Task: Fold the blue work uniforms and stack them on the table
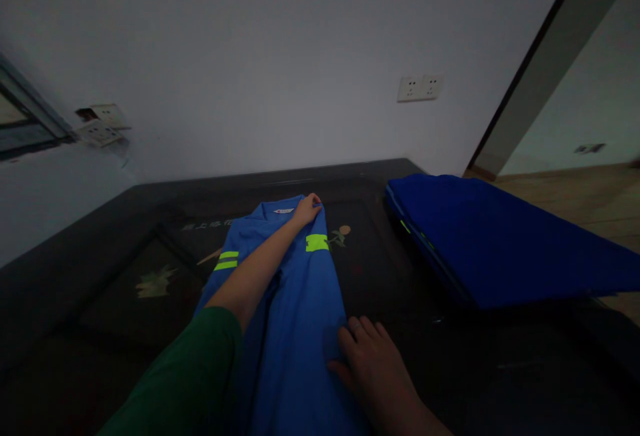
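Observation:
A blue work jacket (300,296) with yellow-green reflective bands lies lengthwise on the dark table (365,269), its collar and white label at the far end. My left hand (307,209) reaches across it, fingers curled around the cloth at the far right shoulder beside the collar. Along the jacket's right edge, nearer to me, rests my right hand (369,356), a ring on one finger. Its thumb lies on the blue fabric, apart from the outstretched fingers. The jacket's near end runs out of view at the bottom.
A stack of folded blue cloth (490,236) lies at the table's right side, overhanging its edge. Behind the table stands a pale wall with a double socket (420,88). More sockets (100,131) hang loose at the left, near a window frame (30,119).

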The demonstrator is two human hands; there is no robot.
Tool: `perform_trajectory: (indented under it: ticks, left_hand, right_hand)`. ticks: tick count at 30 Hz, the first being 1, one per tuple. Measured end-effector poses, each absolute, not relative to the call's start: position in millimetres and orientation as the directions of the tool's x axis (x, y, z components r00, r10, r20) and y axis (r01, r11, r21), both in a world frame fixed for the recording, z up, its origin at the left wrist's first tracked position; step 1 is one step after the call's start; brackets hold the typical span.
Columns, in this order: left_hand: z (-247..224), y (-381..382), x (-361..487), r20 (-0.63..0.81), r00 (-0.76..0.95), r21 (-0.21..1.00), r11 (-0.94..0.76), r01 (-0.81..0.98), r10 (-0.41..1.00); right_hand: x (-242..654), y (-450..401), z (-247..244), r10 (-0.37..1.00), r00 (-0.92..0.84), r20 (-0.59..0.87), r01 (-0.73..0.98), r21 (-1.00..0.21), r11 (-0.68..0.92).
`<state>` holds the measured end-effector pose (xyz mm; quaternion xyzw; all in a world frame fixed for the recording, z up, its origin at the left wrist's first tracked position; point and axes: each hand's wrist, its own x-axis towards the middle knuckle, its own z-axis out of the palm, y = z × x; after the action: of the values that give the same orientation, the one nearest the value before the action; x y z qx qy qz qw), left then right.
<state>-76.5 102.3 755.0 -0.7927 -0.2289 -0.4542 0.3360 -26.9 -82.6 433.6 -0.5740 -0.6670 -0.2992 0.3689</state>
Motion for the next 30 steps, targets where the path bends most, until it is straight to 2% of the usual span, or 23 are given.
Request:
perform_trajectory:
  ticks: [8,14,18,24,27,30]
  left_hand:
    - [737.2,59.9,-121.0,0.867,0.487,-0.428,-0.658,0.620,-0.105]
    - [674.4,32.0,-231.0,0.700,0.712,-0.533,-0.708,0.463,-0.062]
    - [624.5,32.6,-284.6,0.696,0.718,-0.504,-0.723,0.473,-0.015]
    - [598.2,39.4,-299.3,0.670,0.742,-0.524,-0.692,0.496,0.023]
    - [593.6,39.5,-292.5,0.676,0.737,-0.561,-0.643,0.521,0.009]
    - [590.6,37.8,-287.1,0.724,0.689,-0.567,-0.580,0.585,-0.012]
  right_hand:
    - [-21.4,-76.9,431.3,0.506,-0.078,0.859,0.988,-0.001,0.154]
    - [-7.6,-86.2,439.0,0.420,-0.166,0.892,0.944,0.020,0.331]
    - [7.4,-81.2,489.3,0.327,-0.207,0.922,0.898,0.045,0.439]
    - [10.6,-26.3,601.8,0.175,-0.028,0.984,0.919,-0.044,0.391]
    - [-1.4,4.2,635.7,0.213,0.023,0.977,0.957,-0.083,0.277]
    - [-11.4,26.5,648.9,0.283,0.049,0.958,0.972,-0.111,0.207]
